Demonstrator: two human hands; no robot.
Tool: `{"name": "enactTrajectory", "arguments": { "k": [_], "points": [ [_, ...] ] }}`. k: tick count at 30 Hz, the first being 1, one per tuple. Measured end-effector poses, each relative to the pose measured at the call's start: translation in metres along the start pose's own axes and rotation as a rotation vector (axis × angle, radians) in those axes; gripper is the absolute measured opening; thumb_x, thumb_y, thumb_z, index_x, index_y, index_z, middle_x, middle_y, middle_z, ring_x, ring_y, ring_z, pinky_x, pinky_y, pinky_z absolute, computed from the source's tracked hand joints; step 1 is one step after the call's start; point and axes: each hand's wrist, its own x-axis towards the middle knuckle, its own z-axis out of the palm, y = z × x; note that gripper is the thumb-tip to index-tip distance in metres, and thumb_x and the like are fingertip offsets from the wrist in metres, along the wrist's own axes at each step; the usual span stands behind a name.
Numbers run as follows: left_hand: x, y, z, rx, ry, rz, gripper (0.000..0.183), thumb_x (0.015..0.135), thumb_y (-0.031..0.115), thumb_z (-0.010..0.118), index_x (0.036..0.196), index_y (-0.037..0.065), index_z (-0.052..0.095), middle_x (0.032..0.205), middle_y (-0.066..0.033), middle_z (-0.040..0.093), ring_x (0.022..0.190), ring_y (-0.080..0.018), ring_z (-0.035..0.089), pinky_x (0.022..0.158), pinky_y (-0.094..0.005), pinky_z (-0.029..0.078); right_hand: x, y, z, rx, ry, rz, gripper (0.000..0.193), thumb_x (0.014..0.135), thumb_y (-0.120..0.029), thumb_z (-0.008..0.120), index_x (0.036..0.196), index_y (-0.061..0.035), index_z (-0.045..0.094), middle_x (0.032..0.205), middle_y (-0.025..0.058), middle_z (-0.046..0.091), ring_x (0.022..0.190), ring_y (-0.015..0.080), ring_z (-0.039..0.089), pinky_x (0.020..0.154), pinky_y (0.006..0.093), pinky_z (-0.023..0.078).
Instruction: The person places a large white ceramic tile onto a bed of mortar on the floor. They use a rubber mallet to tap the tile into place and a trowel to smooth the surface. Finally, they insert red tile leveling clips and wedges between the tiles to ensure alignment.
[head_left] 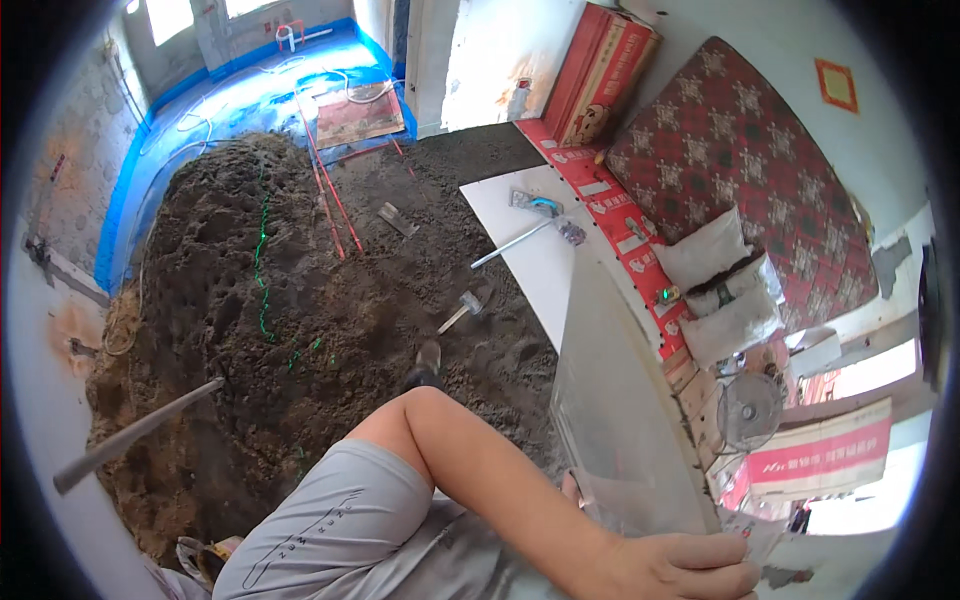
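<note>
A large pale grey floor tile (620,410) stands tilted at my right side, its glossy face toward me. My left arm reaches across from the lower left, and my left hand (690,566) is closed around the tile's near upper edge. At the tile's left edge a bit of my right hand (570,488) shows, fingertips curled against it; the rest of that hand is hidden. Beyond the tile a white board (540,270) lies flat, with a blue-handled trowel (536,204) and a suction lifter with a long metal handle (515,244) on it.
Dark, damp mortar (220,230) is heaped on the left, crossed by a green laser line. A mallet (462,311), a small trowel (398,219) and a wooden pole (140,435) lie there. Red cartons (600,75), a patterned mattress (740,180), white sacks (735,325) and a fan (750,412) stand right.
</note>
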Motion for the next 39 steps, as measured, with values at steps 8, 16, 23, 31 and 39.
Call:
{"name": "enactTrajectory", "arguments": {
  "k": [8, 16, 23, 31, 39],
  "points": [
    [0.097, -0.242, -0.127, 0.01, -0.091, 0.018, 0.014, 0.083, 0.026, 0.06, 0.08, 0.013, 0.056, 0.085, -0.0027, 0.048, 0.083, -0.0232, 0.051, 0.078, -0.0416, 0.04, 0.082, -0.064, 0.19, 0.059, 0.095, -0.02, 0.059, 0.101, -0.043, 0.047, 0.139, 0.0022, 0.048, 0.139, 0.0178, 0.051, 0.124, 0.0294, 0.05, 0.107, 0.0429, 0.037],
    [0.156, -0.437, -0.195, -0.074, -0.197, -0.083, 0.021, 0.084, 0.029, 0.066, 0.092, 0.014, 0.054, 0.094, -0.0042, 0.048, 0.091, -0.024, 0.048, 0.086, -0.0477, 0.037, 0.132, -0.14, 0.333, 0.138, 0.186, -0.024, 0.06, 0.101, -0.044, 0.048, 0.14, 0.0018, 0.047, 0.14, 0.0174, 0.051, 0.125, 0.0299, 0.05, 0.107, 0.0433, 0.037],
    [0.159, -0.619, -0.276, -0.058, -0.269, -0.295, 0.046, 0.068, 0.033, 0.077, 0.098, 0.006, 0.055, 0.105, -0.0151, 0.049, 0.104, -0.0347, 0.047, 0.097, -0.0534, 0.032, 0.242, -0.162, 0.467, 0.199, 0.22, -0.005, 0.061, 0.101, -0.045, 0.048, 0.14, 0.0014, 0.047, 0.141, 0.0171, 0.05, 0.126, 0.0304, 0.049, 0.108, 0.0437, 0.038],
    [0.181, -0.891, -0.371, 0.146, -0.245, -0.549, 0.037, 0.072, 0.037, 0.08, 0.093, 0.014, 0.06, 0.093, -0.0058, 0.049, 0.09, -0.0277, 0.049, 0.086, -0.0432, 0.03, 0.394, -0.215, 0.655, 0.237, 0.25, 0.014, 0.062, 0.101, -0.047, 0.048, 0.14, 0.0009, 0.047, 0.141, 0.0167, 0.05, 0.126, 0.0309, 0.049, 0.108, 0.0441, 0.038],
    [0.192, -1.132, -0.515, 0.565, -0.114, -0.736, 0.032, 0.076, 0.036, 0.081, 0.086, 0.01, 0.065, 0.086, -0.0028, 0.054, 0.085, -0.02, 0.05, 0.083, -0.0352, 0.029, 0.492, -0.287, 0.807, 0.259, 0.28, -0.06, 0.063, 0.1, -0.048, 0.048, 0.141, 0.0004, 0.046, 0.142, 0.0163, 0.049, 0.127, 0.0315, 0.049, 0.108, 0.0445, 0.038]
  ]
}}
